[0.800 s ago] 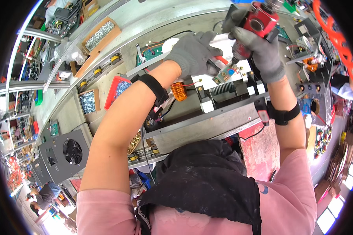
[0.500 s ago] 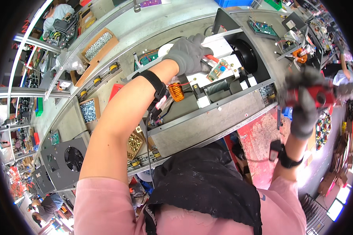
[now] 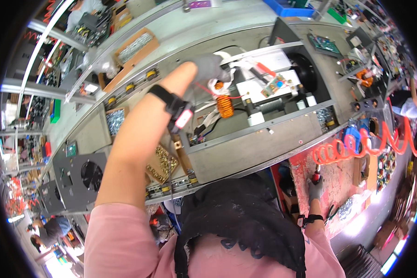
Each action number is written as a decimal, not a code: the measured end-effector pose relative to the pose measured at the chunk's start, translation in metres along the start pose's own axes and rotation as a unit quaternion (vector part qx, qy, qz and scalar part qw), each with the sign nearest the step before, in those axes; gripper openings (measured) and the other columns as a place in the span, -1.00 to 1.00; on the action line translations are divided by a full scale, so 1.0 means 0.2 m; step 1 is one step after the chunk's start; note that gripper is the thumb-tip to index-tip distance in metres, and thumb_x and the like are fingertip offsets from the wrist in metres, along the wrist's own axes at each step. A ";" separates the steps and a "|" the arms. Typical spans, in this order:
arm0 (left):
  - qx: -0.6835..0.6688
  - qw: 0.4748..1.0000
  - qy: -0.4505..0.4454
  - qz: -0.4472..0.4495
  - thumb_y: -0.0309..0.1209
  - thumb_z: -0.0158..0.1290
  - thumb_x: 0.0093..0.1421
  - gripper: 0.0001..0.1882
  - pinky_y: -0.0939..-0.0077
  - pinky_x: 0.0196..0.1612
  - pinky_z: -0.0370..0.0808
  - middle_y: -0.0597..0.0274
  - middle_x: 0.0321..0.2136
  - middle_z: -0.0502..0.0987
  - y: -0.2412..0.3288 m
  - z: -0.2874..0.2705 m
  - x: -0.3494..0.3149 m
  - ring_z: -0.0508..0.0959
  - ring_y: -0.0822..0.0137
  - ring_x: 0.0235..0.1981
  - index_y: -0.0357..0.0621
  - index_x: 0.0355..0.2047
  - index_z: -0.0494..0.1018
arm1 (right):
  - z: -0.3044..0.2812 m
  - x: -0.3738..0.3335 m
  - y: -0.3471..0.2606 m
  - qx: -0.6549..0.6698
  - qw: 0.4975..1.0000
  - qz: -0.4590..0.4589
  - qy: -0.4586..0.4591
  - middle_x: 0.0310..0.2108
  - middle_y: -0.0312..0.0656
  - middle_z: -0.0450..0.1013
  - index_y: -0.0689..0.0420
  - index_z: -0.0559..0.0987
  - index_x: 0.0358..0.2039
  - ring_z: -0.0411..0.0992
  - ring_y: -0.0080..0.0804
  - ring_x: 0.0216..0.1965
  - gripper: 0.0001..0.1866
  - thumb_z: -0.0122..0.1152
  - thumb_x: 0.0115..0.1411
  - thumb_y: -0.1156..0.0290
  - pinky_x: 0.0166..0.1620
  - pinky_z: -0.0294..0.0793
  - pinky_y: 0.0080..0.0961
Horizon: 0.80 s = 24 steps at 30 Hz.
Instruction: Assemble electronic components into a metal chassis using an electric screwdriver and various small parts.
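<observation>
**Head view: gloved left hand inside an open metal chassis, right hand low at the bench edge**

Head camera looks down on an open grey metal chassis (image 3: 245, 153) lying across the conveyor line, its lid off and its parts bare. The left hand (image 3: 208, 67), in a grey glove, reaches into the upper left part of this chassis, among white and red wires; its fingers curl together around the wire bundle, though what exactly they pinch is hidden by the glove. Just beside the hand, lower right, stands an orange copper coil (image 3: 225, 104), wound in tight rings, upright on the board. Further right lie a white plate (image 3: 271, 83), a finned grey heatsink (image 3: 269, 107) and a round black fan (image 3: 305, 69).

The right hand (image 3: 315, 187), also grey-gloved, hangs well apart from the chassis, low at the red-topped bench (image 3: 338, 178). Its fingers close on a small red-and-black tool, whose shape is too small to tell. An orange coiled air hose (image 3: 356, 146) runs just above it.
</observation>
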State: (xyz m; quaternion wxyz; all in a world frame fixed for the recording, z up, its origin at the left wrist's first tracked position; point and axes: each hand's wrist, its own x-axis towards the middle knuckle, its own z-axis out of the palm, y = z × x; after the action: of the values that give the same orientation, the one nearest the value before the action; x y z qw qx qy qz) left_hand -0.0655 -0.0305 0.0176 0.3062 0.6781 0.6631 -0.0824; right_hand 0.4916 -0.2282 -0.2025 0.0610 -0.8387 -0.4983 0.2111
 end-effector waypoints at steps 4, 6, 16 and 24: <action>0.013 0.983 0.134 -0.122 0.15 0.05 -0.06 -0.45 0.23 -0.22 0.45 0.07 -0.32 0.56 -0.06 0.11 0.06 0.56 0.11 -0.30 -0.05 -0.30 0.56 | 0.12 0.12 0.11 0.063 0.996 -0.051 0.036 -0.33 -0.12 0.38 0.18 0.41 -0.19 0.36 -0.23 -0.34 -0.51 0.36 -0.15 0.32 -0.25 0.36 -0.32; 0.004 0.994 0.104 -0.041 0.18 -0.06 0.02 -0.38 0.18 -0.20 0.43 -0.02 -0.30 0.54 -0.11 0.08 -0.03 0.53 0.01 -0.30 -0.15 -0.23 0.51 | 0.17 0.16 0.18 0.208 0.978 -0.025 -0.006 -0.42 -0.23 0.39 0.20 0.42 -0.21 0.32 -0.39 -0.47 -0.55 0.34 -0.14 0.39 -0.36 0.36 -0.45; -0.118 0.934 0.201 -0.272 -0.25 -0.19 0.09 -0.64 0.23 -0.05 0.41 -0.08 -0.23 0.50 -1.36 0.83 -0.52 0.50 -0.02 -0.16 -0.13 -0.27 0.53 | 0.01 -0.03 0.11 0.252 0.965 0.064 -0.021 -0.47 -0.33 0.34 0.18 0.42 -0.27 0.26 -0.55 -0.54 -0.68 0.27 -0.08 0.50 -0.47 0.28 -0.55; -0.104 0.930 0.220 -0.276 -0.19 -0.13 0.21 -0.61 0.08 -0.06 0.41 0.08 -0.01 0.36 -1.49 1.27 -0.30 0.46 0.00 -0.06 0.19 0.06 0.30 | -0.35 -0.65 -0.51 0.318 0.948 -0.004 -0.004 -0.50 -0.36 0.31 0.15 0.41 -0.24 0.29 -0.60 -0.58 -0.75 0.17 0.03 0.55 -0.50 0.30 -0.65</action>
State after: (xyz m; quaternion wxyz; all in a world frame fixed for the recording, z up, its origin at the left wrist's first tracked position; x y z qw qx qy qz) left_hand -0.2799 -0.2351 -0.2453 0.1866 0.4340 0.8795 0.0571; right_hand 0.3847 -0.2820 -0.0692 0.3232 -0.7728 -0.4092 0.3618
